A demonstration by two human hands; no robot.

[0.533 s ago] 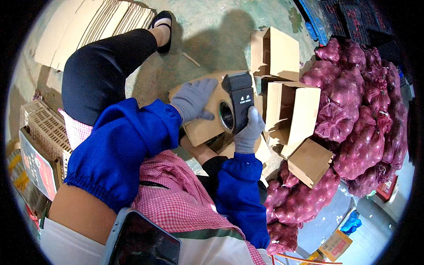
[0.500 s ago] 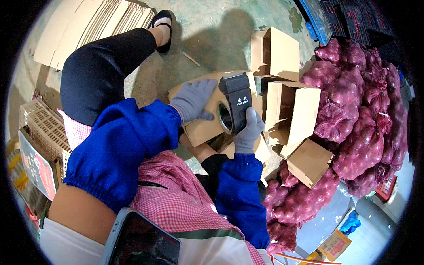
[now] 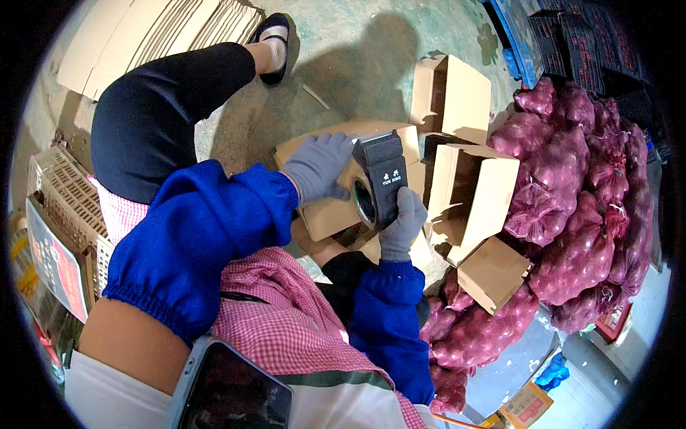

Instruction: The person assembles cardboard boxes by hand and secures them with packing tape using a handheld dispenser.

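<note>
A black tape dispenser (image 3: 386,174) with a roll of tape (image 3: 364,201) on its left side is gripped by my right hand (image 3: 404,225), which wears a grey glove. It is over a brown cardboard box (image 3: 330,219) standing between my legs. On the box's top lies my left hand (image 3: 318,170), also gloved in grey, its fingers stretched out and the fingertips right beside the dispenser's head. Whether those fingertips touch the dispenser or any tape I cannot tell. The dispenser and my left hand hide part of the box top.
Open cardboard boxes (image 3: 468,196) stand to the right, beside a heap of onions in red net bags (image 3: 564,243). Flattened cardboard (image 3: 143,43) is stacked at the far left. A plastic crate (image 3: 68,189) is at my left, and a phone (image 3: 232,390) hangs before my chest.
The view has shifted slightly, so the boxes and bags appear a little displaced. The dispenser is slightly closer to my left hand. My right hand keeps its hold.
</note>
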